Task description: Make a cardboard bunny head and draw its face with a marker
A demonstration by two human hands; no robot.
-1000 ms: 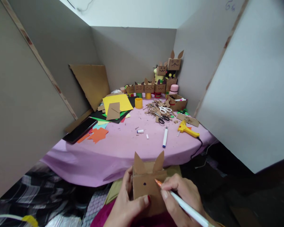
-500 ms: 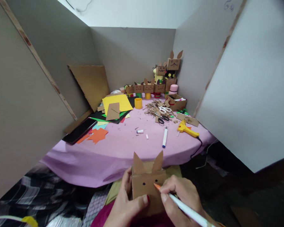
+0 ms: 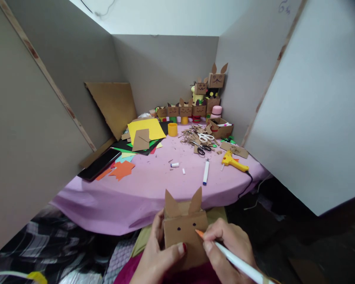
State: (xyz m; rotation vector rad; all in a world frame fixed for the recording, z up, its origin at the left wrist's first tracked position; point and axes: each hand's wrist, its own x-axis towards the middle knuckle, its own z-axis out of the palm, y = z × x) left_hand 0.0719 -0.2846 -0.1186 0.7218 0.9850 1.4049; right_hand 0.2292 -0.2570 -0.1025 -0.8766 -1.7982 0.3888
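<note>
A brown cardboard box (image 3: 185, 236) with two pointed cardboard ears and two dark dots for eyes rests over my lap. My left hand (image 3: 162, 246) grips its left side, thumb across the front face. Between the fingers of my right hand (image 3: 229, 246) is a white marker (image 3: 239, 262) with an orange tip end. That tip is at the front face, just below the right eye dot; whether it touches the cardboard I cannot tell. The marker's rear end runs toward the lower right.
On the pink-covered table (image 3: 154, 185) lie a blue-ended marker (image 3: 206, 172), a yellow glue gun (image 3: 234, 161), scissors (image 3: 203, 148), cardboard scraps, coloured paper (image 3: 146, 125) and a phone (image 3: 99, 163). Finished cardboard animal figures (image 3: 185, 110) stand at the back. Grey panels flank both sides.
The marker tip has shifted slightly right along the box face, with my right hand. The box has moved slightly left and up in view.
</note>
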